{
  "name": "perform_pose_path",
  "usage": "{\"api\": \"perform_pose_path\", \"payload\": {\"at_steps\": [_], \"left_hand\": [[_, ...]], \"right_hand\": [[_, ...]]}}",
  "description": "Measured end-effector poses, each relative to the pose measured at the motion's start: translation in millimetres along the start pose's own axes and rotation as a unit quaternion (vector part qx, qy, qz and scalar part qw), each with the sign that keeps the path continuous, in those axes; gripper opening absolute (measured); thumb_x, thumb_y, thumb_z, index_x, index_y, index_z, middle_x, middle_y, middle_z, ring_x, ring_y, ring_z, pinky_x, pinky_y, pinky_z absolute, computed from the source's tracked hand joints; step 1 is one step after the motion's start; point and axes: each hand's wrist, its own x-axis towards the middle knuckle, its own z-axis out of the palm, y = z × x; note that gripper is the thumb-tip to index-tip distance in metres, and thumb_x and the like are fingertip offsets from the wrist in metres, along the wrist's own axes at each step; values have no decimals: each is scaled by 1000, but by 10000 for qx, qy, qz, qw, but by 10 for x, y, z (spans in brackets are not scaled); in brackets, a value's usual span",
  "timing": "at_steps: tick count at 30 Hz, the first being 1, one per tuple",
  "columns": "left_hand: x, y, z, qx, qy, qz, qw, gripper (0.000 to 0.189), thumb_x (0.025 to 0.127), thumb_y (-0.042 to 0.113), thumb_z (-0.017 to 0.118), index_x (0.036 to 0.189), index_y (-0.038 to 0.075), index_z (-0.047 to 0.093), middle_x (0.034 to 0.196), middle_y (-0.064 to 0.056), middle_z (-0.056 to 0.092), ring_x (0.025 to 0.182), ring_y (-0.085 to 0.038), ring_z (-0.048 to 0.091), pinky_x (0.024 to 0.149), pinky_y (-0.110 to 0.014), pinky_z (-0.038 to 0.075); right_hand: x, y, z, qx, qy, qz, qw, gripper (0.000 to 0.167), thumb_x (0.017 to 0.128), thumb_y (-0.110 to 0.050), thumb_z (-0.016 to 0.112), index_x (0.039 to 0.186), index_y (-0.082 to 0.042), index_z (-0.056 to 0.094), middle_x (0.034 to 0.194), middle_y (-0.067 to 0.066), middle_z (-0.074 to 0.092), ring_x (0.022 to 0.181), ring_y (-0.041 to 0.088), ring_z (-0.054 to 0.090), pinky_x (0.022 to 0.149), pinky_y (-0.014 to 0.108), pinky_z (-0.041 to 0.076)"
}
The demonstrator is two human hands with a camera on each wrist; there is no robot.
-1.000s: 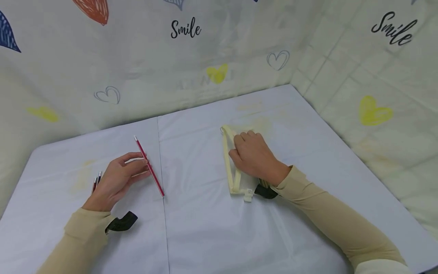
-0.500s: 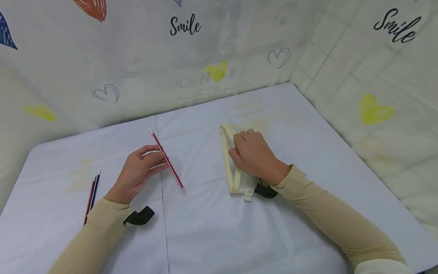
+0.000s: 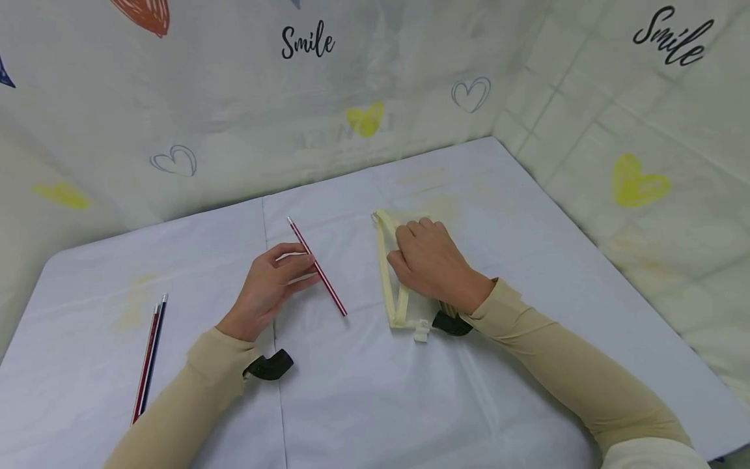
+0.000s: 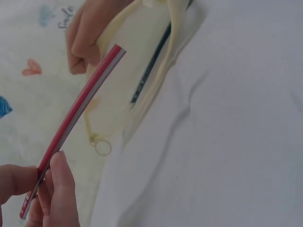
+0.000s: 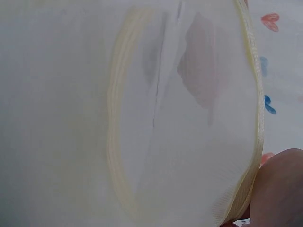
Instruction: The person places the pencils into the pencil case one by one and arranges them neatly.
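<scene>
My left hand (image 3: 266,286) pinches a red-and-white striped pencil (image 3: 329,285) between thumb and fingers, above the table left of the pouch. In the left wrist view the pencil (image 4: 78,109) slants up toward the pouch. My right hand (image 3: 433,266) grips the edge of a see-through mesh zip pouch (image 3: 385,286) with pale yellow trim, holding its mouth apart. A dark pencil (image 4: 152,65) shows at the pouch in the left wrist view. Mesh and the yellow edge (image 5: 258,94) fill much of the right wrist view; the right fingertips are mostly hidden.
A red pencil (image 3: 146,358) and a dark blue pencil (image 3: 155,345) lie side by side at the left, partly behind the left sleeve. A white cloth (image 3: 351,404) covers the table. Printed fabric walls (image 3: 246,98) stand behind it and to the right.
My left hand has moved to the right with the striped pencil, nearer the pouch, uncovering more of the two pencils on the table. My right hand keeps its hold on the pouch.
</scene>
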Motion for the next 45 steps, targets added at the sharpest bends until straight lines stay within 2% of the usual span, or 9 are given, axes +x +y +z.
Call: {"api": "perform_pose_path", "payload": {"at_steps": [4, 11, 21, 32, 38, 45], "left_hand": [[56, -33, 123, -64, -1, 45, 10000, 26, 100, 9, 67, 123, 7, 55, 100, 3, 72, 98, -12, 72, 102, -37, 62], [159, -115, 369, -326, 123, 1, 9994, 24, 99, 3, 64, 120, 6, 54, 97, 1, 72, 96, -13, 73, 101, -37, 63], [253, -160, 635, -513, -15, 78, 9987, 24, 98, 1, 64, 120, 4, 55, 95, -1, 70, 92, -13, 73, 96, -37, 65], [333, -236, 835, -462, -227, 17, 9987, 24, 97, -1, 64, 120, 1, 55, 92, -2, 71, 86, -12, 72, 87, -35, 68], [353, -261, 908, -244, -421, -35, 9988, 30, 96, -1, 65, 125, -2, 56, 96, -5, 73, 87, -12, 74, 86, -33, 67], [395, -265, 972, 96, -427, -162, 9989, 33, 96, 4, 68, 127, -2, 59, 98, -5, 73, 81, -11, 73, 80, -27, 67]], "right_hand": [[10, -1, -3, -28, -47, 26, 10000, 32, 89, -6, 40, 62, -15, 26, 63, -2, 16, 62, 17, 12, 60, 28, 9], [24, -14, -29, -14, 102, -68, 9999, 33, 88, -5, 42, 63, -16, 24, 64, -4, 14, 61, 16, 12, 60, 28, 8], [19, 2, -22, -69, -198, 153, 9997, 29, 89, -8, 44, 62, -12, 34, 61, 0, 24, 56, 20, 23, 56, 29, 14], [28, -5, -24, -64, -157, 187, 9997, 27, 90, -10, 45, 64, -11, 38, 60, 1, 29, 56, 23, 28, 56, 29, 18], [30, -10, -22, -47, -167, 202, 9996, 26, 90, -10, 45, 64, -11, 38, 60, 1, 30, 56, 23, 29, 56, 29, 18], [34, -15, -35, -28, -274, 254, 9993, 26, 91, -12, 45, 65, -11, 40, 61, 1, 31, 57, 23, 31, 56, 29, 20]]}}
